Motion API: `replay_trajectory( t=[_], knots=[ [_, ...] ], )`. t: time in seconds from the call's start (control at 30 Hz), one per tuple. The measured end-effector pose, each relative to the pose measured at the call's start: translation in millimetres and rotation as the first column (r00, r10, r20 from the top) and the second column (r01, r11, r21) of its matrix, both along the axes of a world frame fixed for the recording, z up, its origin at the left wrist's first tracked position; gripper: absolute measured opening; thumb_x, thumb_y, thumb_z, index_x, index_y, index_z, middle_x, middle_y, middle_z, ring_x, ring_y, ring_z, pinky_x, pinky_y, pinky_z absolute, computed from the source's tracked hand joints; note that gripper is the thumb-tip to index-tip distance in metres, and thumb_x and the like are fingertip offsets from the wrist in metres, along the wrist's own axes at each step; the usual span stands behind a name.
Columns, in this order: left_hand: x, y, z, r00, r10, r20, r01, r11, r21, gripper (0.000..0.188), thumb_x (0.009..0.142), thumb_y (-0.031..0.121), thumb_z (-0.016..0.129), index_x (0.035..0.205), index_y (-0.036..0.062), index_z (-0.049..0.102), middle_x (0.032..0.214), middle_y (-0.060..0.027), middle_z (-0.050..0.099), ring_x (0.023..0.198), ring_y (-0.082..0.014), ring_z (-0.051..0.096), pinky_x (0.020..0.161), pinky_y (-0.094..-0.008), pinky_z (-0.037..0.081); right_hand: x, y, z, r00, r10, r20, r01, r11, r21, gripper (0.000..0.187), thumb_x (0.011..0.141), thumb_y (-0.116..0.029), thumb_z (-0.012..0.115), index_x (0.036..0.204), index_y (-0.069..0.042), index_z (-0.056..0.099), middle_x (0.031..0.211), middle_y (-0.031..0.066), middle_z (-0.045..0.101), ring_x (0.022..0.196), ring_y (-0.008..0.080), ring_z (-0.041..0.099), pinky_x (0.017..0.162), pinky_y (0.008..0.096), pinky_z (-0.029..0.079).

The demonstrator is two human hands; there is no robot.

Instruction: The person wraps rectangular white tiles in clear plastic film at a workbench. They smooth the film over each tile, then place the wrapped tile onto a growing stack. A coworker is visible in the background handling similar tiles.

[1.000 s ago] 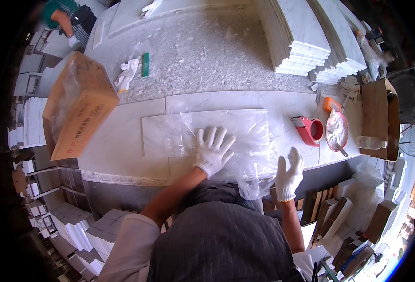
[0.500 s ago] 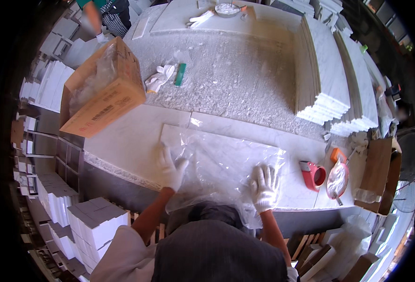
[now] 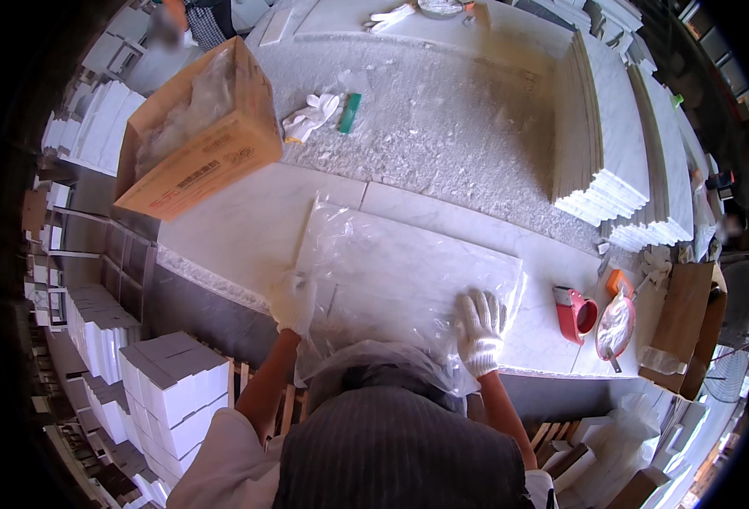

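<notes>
A marble slab (image 3: 417,254) lies on the work table in front of me, with a thin clear plastic sheet (image 3: 366,310) spread over it. The plastic hangs in loose folds past the near edge, toward my body. My right hand (image 3: 481,332), in a white knit glove, rests flat on the right part of the sheet, fingers apart. On the other side, my gloved left hand (image 3: 294,303) is at the left edge of the sheet. Its fingers are smeared by motion, and whether they pinch the plastic does not show.
Right of the slab are a red tape dispenser (image 3: 574,315), a red-rimmed dish (image 3: 615,327) and an open carton (image 3: 684,318). Stacked marble slabs (image 3: 620,144) stand at far right. Left: a carton of plastic (image 3: 209,170), white gloves (image 3: 311,117), a green block (image 3: 350,113). Another person (image 3: 209,21) stands beyond.
My left hand has moved left across the slab to the sheet's edge. The plastic looks flatter over the slab. My right hand stays flat on it. The whole view has shifted slightly.
</notes>
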State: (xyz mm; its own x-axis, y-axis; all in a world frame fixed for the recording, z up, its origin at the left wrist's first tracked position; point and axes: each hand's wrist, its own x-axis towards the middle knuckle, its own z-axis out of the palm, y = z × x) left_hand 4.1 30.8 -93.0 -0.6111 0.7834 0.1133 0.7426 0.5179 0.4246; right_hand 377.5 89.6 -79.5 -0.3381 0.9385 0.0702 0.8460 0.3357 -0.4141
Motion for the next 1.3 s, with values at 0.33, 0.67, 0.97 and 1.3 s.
replay_trajectory(
  t=[0.33,0.67,0.97,1.3],
  knots=[
    [26,0,44,0.896,-0.386,-0.221,0.381,0.922,-0.064,0.039,0.081,0.034,0.07,0.111,0.0111,0.063,0.121,-0.0123,0.057,0.11,-0.037,0.052,0.097,-0.051,0.041,-6,-9,-9,0.999,0.033,0.013,-0.034,0.999,0.042,0.049,0.083,-0.023,0.065,0.13,-0.012,0.06,0.139,0.0136,0.053,0.133,0.0384,0.044,0.113,0.0552,0.029],
    [107,13,37,-0.156,-0.964,-0.217,0.97,-0.107,-0.22,0.044,0.091,0.027,0.054,0.135,0.0189,0.053,0.115,0.002,0.056,0.11,-0.018,0.052,0.091,-0.0398,0.045,-2,-1,-14,0.998,0.057,-0.001,-0.056,0.993,0.1,0.048,0.084,-0.027,0.066,0.13,-0.014,0.061,0.136,0.0112,0.057,0.129,0.0358,0.049,0.11,0.0537,0.034],
    [91,-50,-55,-0.654,-0.726,-0.215,0.576,-0.292,-0.764,0.047,0.101,0.018,0.04,0.146,0.0094,0.04,0.138,0.0001,0.047,0.128,-0.0118,0.041,0.104,-0.0242,0.036,8,-2,-22,0.995,0.055,-0.079,-0.051,0.997,0.05,0.047,0.08,-0.021,0.069,0.126,-0.012,0.063,0.135,0.014,0.056,0.128,0.0383,0.05,0.109,0.0542,0.035],
    [74,-49,-42,0.294,-0.541,0.788,0.862,-0.207,-0.464,0.045,0.103,0.036,0.039,0.142,0.0159,0.05,0.138,-0.0163,0.056,0.123,-0.0312,0.058,0.102,-0.0356,0.045,15,1,-11,0.995,0.063,-0.077,-0.059,0.996,0.064,0.049,0.08,-0.024,0.071,0.127,-0.014,0.062,0.131,0.0109,0.058,0.124,0.0358,0.052,0.108,0.0532,0.037]
  ],
)
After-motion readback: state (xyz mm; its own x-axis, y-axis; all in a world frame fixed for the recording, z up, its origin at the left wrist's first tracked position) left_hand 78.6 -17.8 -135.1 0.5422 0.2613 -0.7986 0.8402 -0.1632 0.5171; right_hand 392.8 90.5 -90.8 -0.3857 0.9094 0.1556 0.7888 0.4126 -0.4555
